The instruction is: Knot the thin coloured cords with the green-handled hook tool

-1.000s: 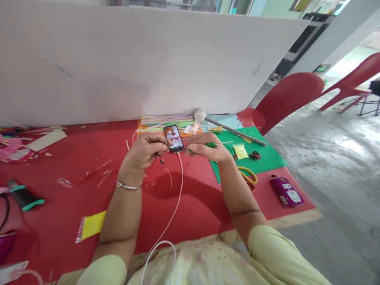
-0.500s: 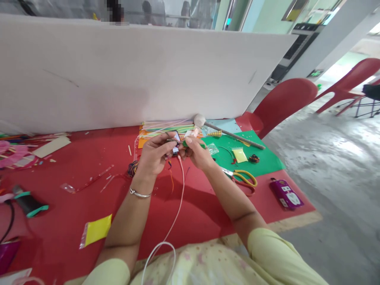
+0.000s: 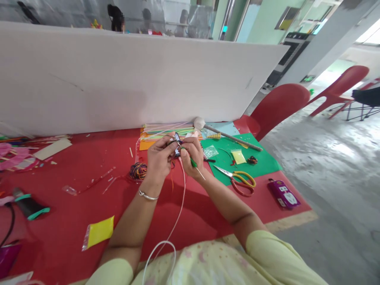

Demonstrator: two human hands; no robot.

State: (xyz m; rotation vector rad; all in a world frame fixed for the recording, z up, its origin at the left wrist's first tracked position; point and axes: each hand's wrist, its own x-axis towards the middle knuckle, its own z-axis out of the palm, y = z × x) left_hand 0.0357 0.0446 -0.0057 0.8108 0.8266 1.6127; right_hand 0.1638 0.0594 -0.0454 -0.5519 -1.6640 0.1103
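Note:
My right hand point(image 3: 192, 154) is closed around a thin metal crochet hook with a green grip point(image 3: 193, 163). One bare metal end sticks out below the hand, and the other points toward the left fingertips. My left hand point(image 3: 160, 156) pinches a small dark piece, seemingly yarn work, mostly hidden by the fingers. The fingertips of both hands nearly meet. Behind them a phone point(image 3: 177, 137) shows a lit screen, with a white cable point(image 3: 183, 186) running down toward my lap. Left of my left hand lies a bundle of multicoloured yarn point(image 3: 138, 171).
On the green sheet point(image 3: 218, 171) lie scissors point(image 3: 237, 176), a pale yellow packet point(image 3: 238, 156) and a small dark yarn coil point(image 3: 252, 160). A purple box point(image 3: 284, 194) sits at the right edge. A yellow packet point(image 3: 101, 232) lies at left. A white board point(image 3: 118, 79) stands behind.
My right hand has turned, so the hook now slants down to the right with its lower metal end showing. The hands have come closer together, and the view has shifted slightly.

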